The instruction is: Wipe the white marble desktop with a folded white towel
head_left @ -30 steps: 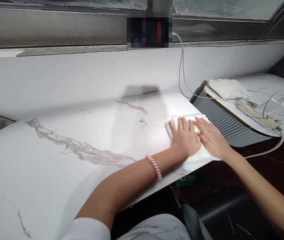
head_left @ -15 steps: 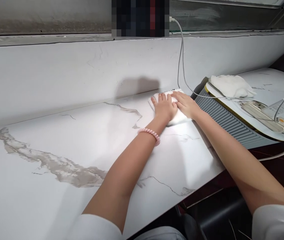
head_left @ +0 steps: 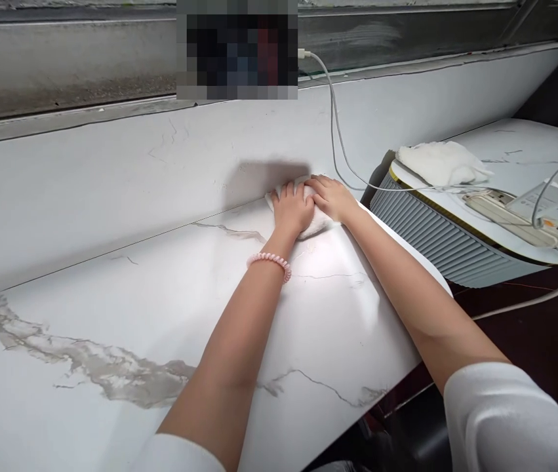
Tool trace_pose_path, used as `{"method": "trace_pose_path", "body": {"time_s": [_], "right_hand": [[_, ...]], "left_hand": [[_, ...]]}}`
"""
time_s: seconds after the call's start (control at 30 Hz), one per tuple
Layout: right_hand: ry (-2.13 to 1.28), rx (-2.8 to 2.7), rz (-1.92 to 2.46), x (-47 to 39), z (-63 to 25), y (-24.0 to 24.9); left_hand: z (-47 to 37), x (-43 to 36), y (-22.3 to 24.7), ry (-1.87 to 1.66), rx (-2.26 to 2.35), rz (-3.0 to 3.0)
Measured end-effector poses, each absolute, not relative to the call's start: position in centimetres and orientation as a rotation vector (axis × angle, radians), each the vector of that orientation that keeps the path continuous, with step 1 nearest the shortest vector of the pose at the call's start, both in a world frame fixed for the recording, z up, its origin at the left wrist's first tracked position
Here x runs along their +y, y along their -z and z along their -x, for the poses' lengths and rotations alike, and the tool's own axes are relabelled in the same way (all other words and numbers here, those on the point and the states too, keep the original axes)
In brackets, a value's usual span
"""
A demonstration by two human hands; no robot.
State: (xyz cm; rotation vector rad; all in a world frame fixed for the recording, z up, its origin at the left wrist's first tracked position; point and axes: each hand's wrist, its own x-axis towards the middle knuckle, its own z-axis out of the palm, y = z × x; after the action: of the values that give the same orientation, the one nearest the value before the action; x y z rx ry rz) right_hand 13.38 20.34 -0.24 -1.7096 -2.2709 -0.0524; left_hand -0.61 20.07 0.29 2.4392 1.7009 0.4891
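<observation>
A folded white cloth [head_left: 316, 228] lies on the white, marble-patterned tabletop [head_left: 160, 295], close to the upright back panel. My left hand [head_left: 292, 211] presses flat on the cloth with its fingers spread, a pink coil band [head_left: 271, 262] on its wrist. Beside it, touching near the thumb, my right hand [head_left: 334, 198] lies over the cloth's right part, fingers stretched forward and partly overlapping one another. Neither hand has its fingers wrapped round the cloth. Both palms hide much of it.
To the right, a ribbed cabinet [head_left: 446, 229] with a white top carries another white cloth [head_left: 440, 164] and a power strip [head_left: 517, 213]. A thin white cable [head_left: 336, 124] hangs behind my right hand. The tabletop's front edge runs diagonally at lower right.
Both hands and the cloth have slid a little to the left across the tabletop, away from the ribbed cabinet. The camera view has also shifted and tilted slightly.
</observation>
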Motion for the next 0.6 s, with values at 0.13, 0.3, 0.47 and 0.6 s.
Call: {"method": "trace_pose_path", "body": {"time_s": [0.13, 0.3, 0.47, 0.6], "right_hand": [[0.03, -2.295, 1.702, 19.1, -12.9, 0.2], [0.008, -2.317, 1.738, 16.3, -12.1, 0.3], [0.005, -2.284, 1.784, 12.3, -10.9, 0.2], [0.016, -2.27, 1.814, 8.7, -9.8, 0.1]], "left_hand": [[1.0, 18.7, -0.5, -0.456, 1.74, -2.427], [2.1, 16.0, -0.6, -0.426, 1.755, -2.406], [3.4, 13.1, -0.5, -0.417, 1.67, -2.439], [4.4, 10.0, -0.6, -0.398, 1.632, -2.447]]}}
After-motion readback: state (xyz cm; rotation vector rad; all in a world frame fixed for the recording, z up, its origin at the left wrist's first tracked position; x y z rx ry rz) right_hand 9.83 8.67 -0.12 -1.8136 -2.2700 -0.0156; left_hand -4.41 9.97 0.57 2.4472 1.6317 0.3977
